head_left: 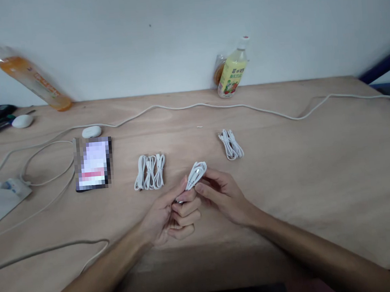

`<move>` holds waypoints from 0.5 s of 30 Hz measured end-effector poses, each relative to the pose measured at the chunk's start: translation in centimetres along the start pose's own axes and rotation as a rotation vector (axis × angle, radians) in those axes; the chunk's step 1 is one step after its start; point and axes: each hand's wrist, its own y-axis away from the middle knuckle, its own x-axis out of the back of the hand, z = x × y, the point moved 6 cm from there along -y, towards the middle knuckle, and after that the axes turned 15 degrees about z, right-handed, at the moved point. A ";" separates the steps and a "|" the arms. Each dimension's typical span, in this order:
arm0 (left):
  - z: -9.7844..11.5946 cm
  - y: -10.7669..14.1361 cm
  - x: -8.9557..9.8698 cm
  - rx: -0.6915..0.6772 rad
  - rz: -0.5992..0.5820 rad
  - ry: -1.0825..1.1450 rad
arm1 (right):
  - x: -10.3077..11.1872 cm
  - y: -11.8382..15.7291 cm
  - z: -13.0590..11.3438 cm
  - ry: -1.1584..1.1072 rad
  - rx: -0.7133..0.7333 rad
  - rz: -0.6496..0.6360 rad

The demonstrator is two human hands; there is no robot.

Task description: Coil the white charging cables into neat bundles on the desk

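A coiled white cable [196, 174] is held above the table's front middle. My left hand [175, 213] is closed round its lower end, fingers curled. At its right side, my right hand [223, 191] pinches the coil between thumb and fingers. Several bundled white cables [150, 172] lie side by side on the table, left of my hands. Farther back on the right lies another group of bundled white cables [231, 144].
A phone [93, 165] and a white case [91, 132] lie left. An orange drink bottle [34, 82] and a yellow bottle [232, 73] stand at the wall. A long white cord [198, 105] crosses the wooden table [318, 168]. A white packet [3, 201] lies far left.
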 end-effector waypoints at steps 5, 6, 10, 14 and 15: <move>0.1 0.0 0.0 0.035 -0.031 0.051 | -0.2 -0.1 0.7 -0.124 -0.122 0.016; 0.1 0.0 0.1 0.044 -0.033 0.052 | -0.3 -0.1 0.7 -0.137 -0.131 0.016; 0.1 0.1 0.1 0.096 -0.061 0.049 | -0.5 0.1 0.4 -0.165 -0.165 -0.013; -0.1 0.2 0.0 0.146 -0.107 0.034 | -0.6 0.4 0.1 -0.186 -0.205 -0.064; -0.1 0.2 0.0 0.153 -0.112 0.027 | -0.5 0.5 0.0 -0.180 -0.199 -0.077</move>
